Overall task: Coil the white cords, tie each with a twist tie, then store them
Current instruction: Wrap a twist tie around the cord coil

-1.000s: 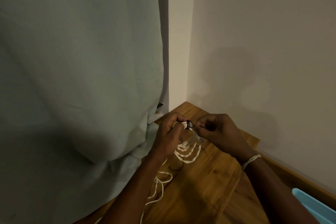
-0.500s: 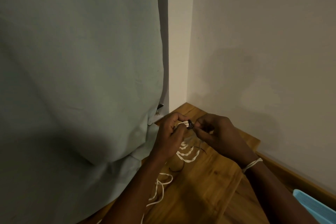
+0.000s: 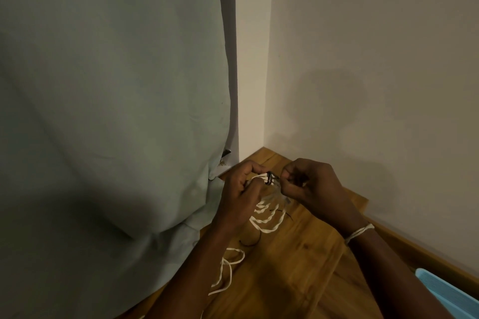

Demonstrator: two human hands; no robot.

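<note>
I am pinching the limp, light white cord bundle (image 3: 267,204) in my left hand (image 3: 241,197) while my right hand (image 3: 311,186) is gripping the springy black twist tie (image 3: 270,179), best held at its ends.

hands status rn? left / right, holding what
Left hand: closed, gripping the coiled white cord.
Right hand: closed, pinching the black twist tie wrapped round the coil.
</note>
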